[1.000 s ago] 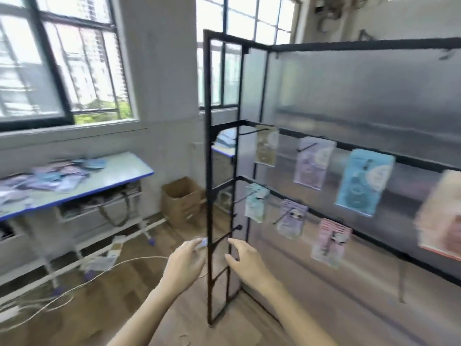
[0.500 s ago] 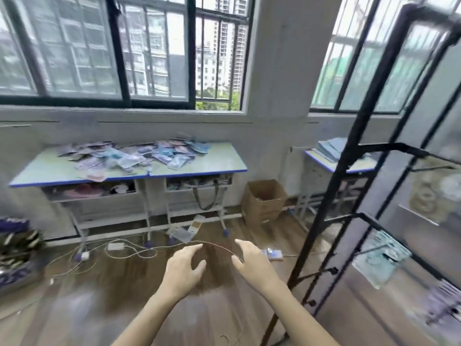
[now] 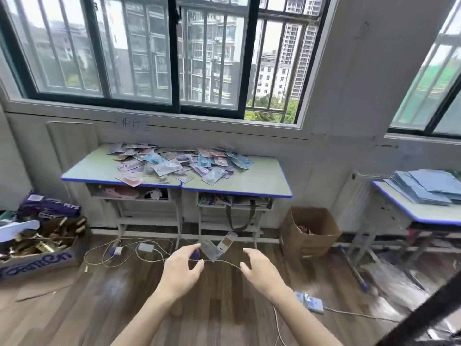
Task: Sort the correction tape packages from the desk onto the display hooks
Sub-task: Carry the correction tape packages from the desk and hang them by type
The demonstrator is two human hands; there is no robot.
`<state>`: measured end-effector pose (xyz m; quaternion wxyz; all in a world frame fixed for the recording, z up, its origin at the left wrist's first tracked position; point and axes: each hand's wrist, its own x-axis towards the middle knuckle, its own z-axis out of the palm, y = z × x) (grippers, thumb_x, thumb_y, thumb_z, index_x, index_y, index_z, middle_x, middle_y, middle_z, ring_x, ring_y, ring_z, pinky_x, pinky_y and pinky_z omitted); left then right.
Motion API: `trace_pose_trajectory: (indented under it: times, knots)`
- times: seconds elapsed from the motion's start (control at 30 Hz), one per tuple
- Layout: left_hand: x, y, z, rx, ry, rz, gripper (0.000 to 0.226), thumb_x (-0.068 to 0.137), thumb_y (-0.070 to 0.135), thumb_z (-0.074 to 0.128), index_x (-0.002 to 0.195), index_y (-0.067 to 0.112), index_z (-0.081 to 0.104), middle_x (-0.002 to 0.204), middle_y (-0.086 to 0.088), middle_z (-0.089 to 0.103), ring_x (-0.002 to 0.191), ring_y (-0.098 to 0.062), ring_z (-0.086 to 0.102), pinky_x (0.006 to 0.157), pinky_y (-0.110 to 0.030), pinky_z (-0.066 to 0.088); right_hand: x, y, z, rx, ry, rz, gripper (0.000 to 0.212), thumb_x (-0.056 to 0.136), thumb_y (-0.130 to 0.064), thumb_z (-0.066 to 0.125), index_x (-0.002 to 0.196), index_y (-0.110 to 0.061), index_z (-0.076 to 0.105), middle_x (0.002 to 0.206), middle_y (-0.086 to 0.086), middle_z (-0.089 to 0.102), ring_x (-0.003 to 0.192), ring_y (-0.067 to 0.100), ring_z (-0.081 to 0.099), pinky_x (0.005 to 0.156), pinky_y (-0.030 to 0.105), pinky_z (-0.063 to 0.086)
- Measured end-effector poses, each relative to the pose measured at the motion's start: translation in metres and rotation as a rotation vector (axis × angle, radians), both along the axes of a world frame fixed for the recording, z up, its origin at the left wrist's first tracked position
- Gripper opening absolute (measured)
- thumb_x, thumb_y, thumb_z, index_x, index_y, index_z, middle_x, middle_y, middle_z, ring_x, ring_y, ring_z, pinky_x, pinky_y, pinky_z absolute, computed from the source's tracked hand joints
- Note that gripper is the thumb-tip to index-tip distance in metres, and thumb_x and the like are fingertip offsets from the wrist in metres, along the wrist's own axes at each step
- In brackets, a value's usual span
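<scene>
A heap of several correction tape packages (image 3: 174, 162), in pink, purple and blue, lies on two blue-edged desks (image 3: 264, 188) under the window. My left hand (image 3: 182, 270) and my right hand (image 3: 262, 272) are raised in front of me over the wooden floor, well short of the desks. Both have loosely spread fingers and hold nothing. Of the display rack only a blurred black bar (image 3: 424, 313) shows at the bottom right; its hooks are out of view.
A cardboard box (image 3: 309, 233) stands right of the desks. A third desk (image 3: 424, 213) with blue sheets is at the right. Boxes of clutter (image 3: 37, 243) sit on the floor at the left. Cables (image 3: 129, 255), a power strip (image 3: 309, 302) and loose cards (image 3: 217, 245) lie on the floor.
The view has swung left from the display rack to face the desks. Both hands have stayed raised and empty in front of me.
</scene>
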<state>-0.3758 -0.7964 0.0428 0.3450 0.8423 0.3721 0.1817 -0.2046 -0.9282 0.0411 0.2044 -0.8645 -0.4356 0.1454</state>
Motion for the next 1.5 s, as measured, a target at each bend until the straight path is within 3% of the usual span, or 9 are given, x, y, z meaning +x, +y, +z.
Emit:
trace_pose_trajectory:
  times: [0.2, 0.43, 0.93, 1.5]
  knots:
    - [0.029, 0.020, 0.003, 0.001, -0.004, 0.037, 0.044, 0.090, 0.018, 0.066, 0.133, 0.014, 0.058, 0.125, 0.002, 0.063, 0.119, -0.015, 0.055, 0.098, -0.015, 0.030, 0.029, 0.041, 0.001, 0.010, 0.021, 0.062, 0.050, 0.098, -0.028, 0.047, 0.145, -0.016, 0.039, 0.147, 0.000, 0.044, 0.134, 0.015, 0.042, 0.109, 0.025, 0.032]
    - [0.061, 0.075, -0.002, 0.009, 0.036, 0.091, 0.047, 0.088, 0.019, 0.067, 0.134, 0.014, 0.058, 0.130, -0.001, 0.063, 0.122, -0.017, 0.056, 0.107, -0.026, 0.037, 0.057, 0.106, -0.001, 0.026, 0.056, 0.106, 0.050, 0.099, -0.029, 0.046, 0.146, -0.015, 0.037, 0.148, 0.001, 0.043, 0.135, 0.016, 0.040, 0.109, 0.026, 0.031]
    - [0.114, 0.322, -0.008, -0.061, 0.005, 0.258, 0.048, 0.095, 0.026, 0.060, 0.141, 0.017, 0.051, 0.143, 0.000, 0.052, 0.134, -0.016, 0.045, 0.110, -0.023, 0.028, 0.121, 0.389, -0.004, -0.047, -0.019, 0.309, 0.051, 0.097, -0.028, 0.048, 0.145, -0.015, 0.039, 0.145, 0.002, 0.046, 0.131, 0.016, 0.045, 0.107, 0.028, 0.036]
    - [0.167, 0.513, -0.027, -0.127, 0.114, 0.313, 0.047, 0.095, 0.025, 0.060, 0.139, 0.013, 0.052, 0.147, -0.004, 0.048, 0.137, -0.018, 0.041, 0.111, -0.023, 0.026, 0.174, 0.611, -0.034, -0.128, -0.022, 0.437, 0.045, 0.098, -0.029, 0.046, 0.139, -0.010, 0.042, 0.140, 0.010, 0.049, 0.130, 0.025, 0.044, 0.102, 0.033, 0.036]
